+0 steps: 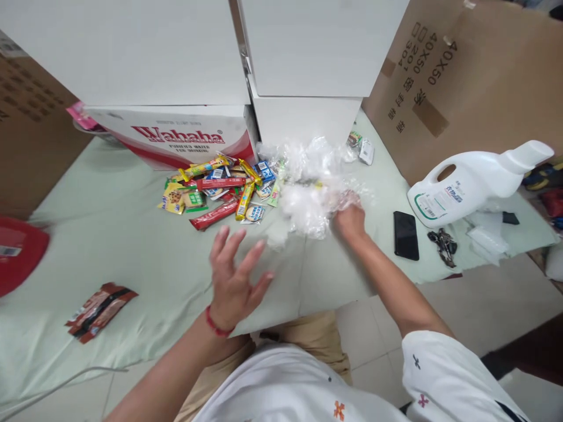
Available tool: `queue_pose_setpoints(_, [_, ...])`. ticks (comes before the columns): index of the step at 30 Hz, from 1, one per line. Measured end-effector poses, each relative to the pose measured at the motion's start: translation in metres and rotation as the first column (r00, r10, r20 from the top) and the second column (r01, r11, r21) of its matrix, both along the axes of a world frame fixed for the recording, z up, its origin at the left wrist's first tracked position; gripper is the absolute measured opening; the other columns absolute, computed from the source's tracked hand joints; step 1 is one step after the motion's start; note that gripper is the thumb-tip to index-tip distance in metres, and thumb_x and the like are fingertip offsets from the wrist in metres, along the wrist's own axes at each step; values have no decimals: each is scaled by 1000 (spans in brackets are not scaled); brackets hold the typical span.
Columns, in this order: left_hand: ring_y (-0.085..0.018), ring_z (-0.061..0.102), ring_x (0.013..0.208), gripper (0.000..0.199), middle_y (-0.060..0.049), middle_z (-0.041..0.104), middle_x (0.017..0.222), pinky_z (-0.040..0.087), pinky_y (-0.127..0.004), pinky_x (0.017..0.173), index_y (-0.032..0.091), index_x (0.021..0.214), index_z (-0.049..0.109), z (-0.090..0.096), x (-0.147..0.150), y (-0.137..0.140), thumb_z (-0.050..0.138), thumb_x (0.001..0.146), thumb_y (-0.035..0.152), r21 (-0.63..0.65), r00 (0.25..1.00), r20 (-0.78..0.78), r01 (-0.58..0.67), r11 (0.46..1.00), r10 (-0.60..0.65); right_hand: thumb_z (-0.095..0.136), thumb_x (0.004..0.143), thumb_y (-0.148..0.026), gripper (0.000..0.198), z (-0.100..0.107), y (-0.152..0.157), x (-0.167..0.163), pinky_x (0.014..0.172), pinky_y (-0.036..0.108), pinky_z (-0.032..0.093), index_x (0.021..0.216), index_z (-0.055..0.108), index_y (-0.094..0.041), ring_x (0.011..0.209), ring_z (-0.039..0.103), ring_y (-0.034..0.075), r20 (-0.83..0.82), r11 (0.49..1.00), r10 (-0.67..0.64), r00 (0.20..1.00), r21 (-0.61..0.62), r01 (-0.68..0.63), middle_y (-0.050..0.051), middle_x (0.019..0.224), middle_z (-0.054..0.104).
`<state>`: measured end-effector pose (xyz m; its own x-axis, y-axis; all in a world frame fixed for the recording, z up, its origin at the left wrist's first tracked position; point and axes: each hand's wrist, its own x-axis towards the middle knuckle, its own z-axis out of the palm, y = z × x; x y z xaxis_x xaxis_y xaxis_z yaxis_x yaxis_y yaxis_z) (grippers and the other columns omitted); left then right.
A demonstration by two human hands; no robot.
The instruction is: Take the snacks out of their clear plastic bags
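Note:
My left hand [235, 281], with a red band at the wrist, hovers over the front of the table with its fingers spread and nothing in them. In front of it lies a heap of small wrapped snacks, among them a red stick packet [215, 214], a yellow stick packet [245, 201] and a yellow cookie packet [171, 196]. My right hand [350, 220] is closed on the right side of a crumpled clear plastic bag [303, 205]. Its fingertips are partly covered by the film and blurred. More crumpled clear plastic spreads behind, against the white boxes.
A Wahaha carton [176, 138] and white boxes [308, 47] stand behind the snacks. At right are a black phone [405, 235], a white detergent bottle [461, 181] and keys [444, 245]. A brown packet [101, 310] and a red object [20, 252] lie left.

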<state>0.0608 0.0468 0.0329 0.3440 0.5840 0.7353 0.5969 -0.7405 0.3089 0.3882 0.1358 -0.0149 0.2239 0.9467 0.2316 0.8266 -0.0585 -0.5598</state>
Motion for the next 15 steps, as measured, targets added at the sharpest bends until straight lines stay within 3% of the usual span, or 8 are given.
queue_pose_setpoints(2, [-45, 14, 161, 68, -11, 33, 169, 23, -71, 124, 37, 150, 52, 11, 43, 34, 76, 88, 50, -5, 997, -48, 68, 998, -68, 48, 97, -14, 35, 0, -13, -24, 113, 49, 38, 122, 71, -16, 130, 50, 35, 141, 996, 67, 988, 41, -74, 19, 132, 64])
queue_pose_setpoints(4, [-46, 14, 161, 60, -8, 35, 170, 11, -77, 123, 38, 145, 58, 9, 85, 67, 74, 89, 53, -125, 986, -146, 67, 990, -86, 47, 98, -15, 37, 5, -26, -34, 115, 51, 36, 126, 71, -18, 131, 50, 35, 225, 986, 147, 963, 48, -162, 18, 133, 65])
queue_pose_setpoints(6, [-43, 23, 159, 48, -7, 41, 168, 4, -81, 121, 38, 142, 62, -4, 112, 97, 68, 95, 46, -300, 962, -245, 45, 953, -122, 46, 100, -17, 40, 13, -38, -30, 113, 53, 38, 133, 68, -20, 129, 51, 36, 275, 984, 157, 948, 36, -173, 18, 134, 64])
queue_pose_setpoints(9, [-37, 42, 151, 31, -9, 55, 158, 8, -80, 120, 30, 129, 70, -29, 119, 130, 57, 102, 36, -473, 935, -331, -48, 880, -127, 47, 99, -20, 42, 23, -57, 1, 106, 53, 43, 135, 68, -23, 124, 54, 35, 263, 994, 93, 960, 26, -103, 17, 133, 63])
queue_pose_setpoints(11, [-33, 45, 149, 30, -10, 62, 150, 12, -74, 123, 23, 114, 74, -43, 108, 142, 49, 105, 35, -500, 935, -345, -106, 859, -85, 56, 95, -27, 40, 26, -65, 34, 103, 50, 47, 132, 70, -23, 120, 57, 33, 146, 998, 42, 988, 48, -50, 16, 129, 63])
queue_pose_setpoints(13, [-31, 46, 149, 33, -11, 65, 145, 18, -68, 124, 19, 105, 75, -54, 96, 145, 46, 106, 34, -498, 941, -333, -129, 858, -52, 65, 89, -38, 43, 26, -64, 71, 96, 46, 52, 128, 71, -21, 110, 62, 30, -84, 993, -75, 994, 82, 82, 14, 123, 65])
queue_pose_setpoints(15, [-31, 47, 148, 29, -12, 65, 145, 25, -64, 123, 18, 102, 75, -61, 89, 144, 49, 104, 31, -497, 949, -313, -124, 859, -44, 69, 85, -46, 43, 22, -51, 105, 83, 40, 55, 119, 72, -19, 91, 66, 24, -341, 955, -256, 905, 58, 292, 10, 107, 70])
